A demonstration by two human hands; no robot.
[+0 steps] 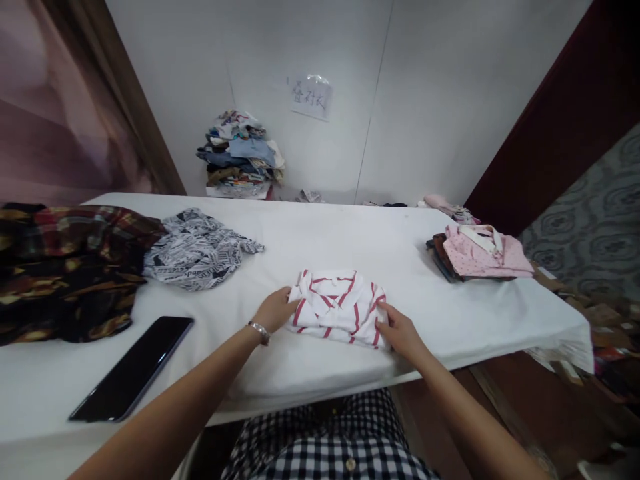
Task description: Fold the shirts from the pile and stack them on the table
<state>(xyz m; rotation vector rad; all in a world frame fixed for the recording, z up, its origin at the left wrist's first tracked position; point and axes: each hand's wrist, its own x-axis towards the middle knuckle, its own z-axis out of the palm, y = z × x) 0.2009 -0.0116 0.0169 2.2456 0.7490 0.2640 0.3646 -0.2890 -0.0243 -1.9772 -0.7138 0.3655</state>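
A white shirt with red stripes [340,310] lies folded into a compact rectangle near the table's front edge, its collar on top and toward the far side. My left hand [275,310], with a bracelet at the wrist, grips the shirt's left side. On the opposite side, my right hand [400,330] pinches the shirt's right edge between thumb and fingers. Both hands are closed on the cloth, and some fingertips are hidden under or behind it.
A black phone [133,370] lies at the left front. Behind it are a crumpled black-and-white printed garment [197,250] and dark patterned clothes [65,273]. Folded clothes topped by a pink shirt [485,253] sit at right. A tall clothes pile [243,153] stands beyond the white table [340,237].
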